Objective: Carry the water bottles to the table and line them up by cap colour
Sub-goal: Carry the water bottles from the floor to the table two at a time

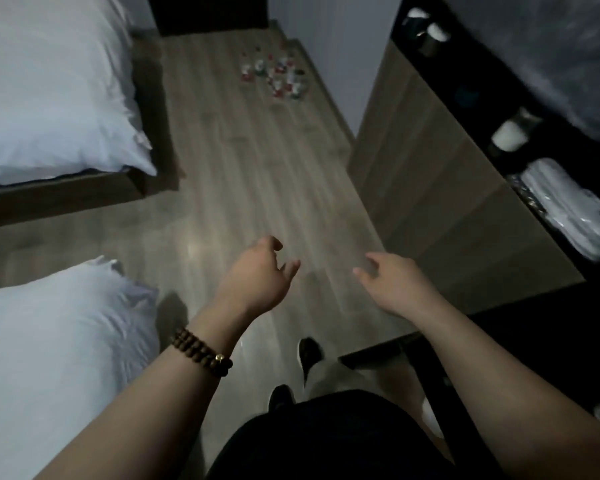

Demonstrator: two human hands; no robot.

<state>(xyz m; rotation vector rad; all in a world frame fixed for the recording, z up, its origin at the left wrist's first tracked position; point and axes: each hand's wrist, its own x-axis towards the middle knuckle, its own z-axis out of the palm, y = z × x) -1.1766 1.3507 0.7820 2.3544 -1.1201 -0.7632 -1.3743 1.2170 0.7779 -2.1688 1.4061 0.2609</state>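
White bedding (pixel 49 91), grey wood-grain floor (pixel 257 174), brown beaded bracelet (pixel 201 351), red-and-white bottles (pixel 274 72)

Head-worn view, steeply downward over the floor (pixel 257 174) (wide-angle, standing height)

Water bottles (pixel 274 76): clustered upright on wooden floor (pixel 257 174), far end, near wall; cap colours blurred. Left hand (pixel 257 275), right hand (pixel 392 285): both empty, fingers (pixel 293 266) loosely spread, held above floor. Beaded bracelet (pixel 201 351): left wrist. Beds (pixel 49 81): white bedding, left side.

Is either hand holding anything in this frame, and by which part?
Nothing is held. The left hand and right hand are both open; the bottles stand on the floor ahead.
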